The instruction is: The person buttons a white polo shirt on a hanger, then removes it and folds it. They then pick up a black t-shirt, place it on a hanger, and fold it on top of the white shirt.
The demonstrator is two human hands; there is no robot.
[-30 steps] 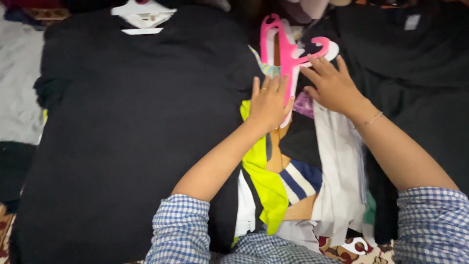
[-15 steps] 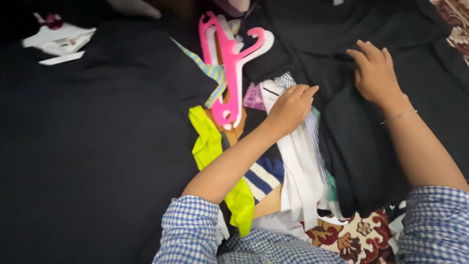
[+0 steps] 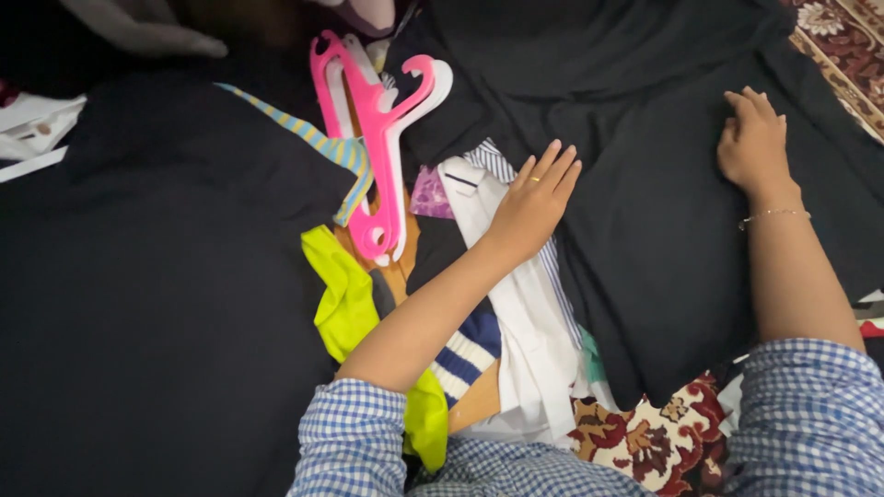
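Currently the black garment [image 3: 645, 184] lies spread flat at upper right, long axis running roughly from the top of view down toward the person; which end is the neck I can't tell. Right hand [image 3: 757, 138] rests palm-down near its right side, fingers loosely together and gripping nothing; left hand [image 3: 534, 198] sits flat on its left edge, fingers slightly spread, over a white striped shirt [image 3: 525, 304]. Left of that: pink hangers [image 3: 382, 156] stacked hooks-up, a neon yellow cloth [image 3: 354, 313], then another black garment [image 3: 157, 304]; patterned rug [image 3: 843, 46] at the far right.
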